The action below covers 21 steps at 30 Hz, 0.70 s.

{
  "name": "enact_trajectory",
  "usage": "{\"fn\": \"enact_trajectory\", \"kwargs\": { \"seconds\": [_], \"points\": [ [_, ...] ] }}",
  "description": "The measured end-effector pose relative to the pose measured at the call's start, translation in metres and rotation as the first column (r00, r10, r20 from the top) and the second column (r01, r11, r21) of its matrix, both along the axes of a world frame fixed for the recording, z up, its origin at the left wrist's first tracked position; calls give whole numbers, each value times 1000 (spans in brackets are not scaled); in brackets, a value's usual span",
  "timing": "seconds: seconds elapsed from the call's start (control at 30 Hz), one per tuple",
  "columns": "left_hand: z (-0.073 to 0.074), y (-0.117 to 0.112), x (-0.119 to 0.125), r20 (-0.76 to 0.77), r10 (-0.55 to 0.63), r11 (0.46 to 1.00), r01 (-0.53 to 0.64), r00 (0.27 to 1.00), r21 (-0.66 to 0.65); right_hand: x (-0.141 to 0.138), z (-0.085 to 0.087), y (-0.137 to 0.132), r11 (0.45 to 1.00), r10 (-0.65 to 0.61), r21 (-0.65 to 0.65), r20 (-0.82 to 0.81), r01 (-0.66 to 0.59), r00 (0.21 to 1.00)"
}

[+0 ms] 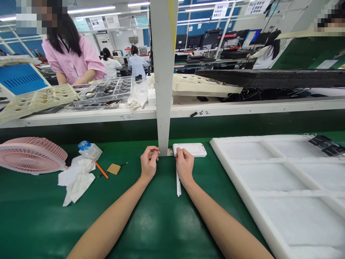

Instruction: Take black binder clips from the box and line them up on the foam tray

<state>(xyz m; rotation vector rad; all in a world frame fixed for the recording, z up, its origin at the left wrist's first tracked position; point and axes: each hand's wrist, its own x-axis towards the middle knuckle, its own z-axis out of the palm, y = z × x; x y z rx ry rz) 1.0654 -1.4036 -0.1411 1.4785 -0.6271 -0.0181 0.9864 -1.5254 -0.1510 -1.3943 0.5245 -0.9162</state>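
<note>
My left hand [149,162] rests on the green mat [151,216] just left of the white post [164,79], fingers curled in a pinch near the post's base; what it pinches is too small to make out. My right hand [184,165] is to the right of the post, fingers closed, its fingertips touching the left end of a white rectangular device [192,149] that lies flat on the mat. A thin white stick [178,185] lies on the mat partly under my right wrist.
A white foam tray [283,180] with large compartments fills the right side. At left lie a pink fan [31,155], crumpled white cloth [77,178], a small bottle [87,148], an orange pen [101,169] and a tan pad [114,168]. Across the shelf, a person in pink [70,54] works at parts trays.
</note>
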Motion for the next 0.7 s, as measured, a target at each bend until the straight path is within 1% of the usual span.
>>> {"fn": "enact_trajectory", "kwargs": {
  "seconds": [0.17,0.27,0.4,0.5,0.6,0.7],
  "points": [
    [3,-2,-1,13,66,997,-66,998,36,1,0,-1,1000,-2,8,-5,2,1000],
    [4,-4,-2,11,85,996,-85,996,38,2,-1,0,1000,-2,6,-9,2,1000],
    [5,-5,-1,-20,58,997,-57,998,48,1,-1,0,1000,3,10,-8,-2,1000],
    [5,-6,1,-80,24,999,-21,997,38,1,-2,0,1000,14,19,-8,-14,1000],
    [4,-6,4,-126,36,999,-31,991,42,1,-4,-1,1000,15,22,-5,-15,1000],
    [3,-6,6,-125,63,996,-55,990,64,2,-5,-2,1000,14,12,-7,-13,1000]
  ]
}}
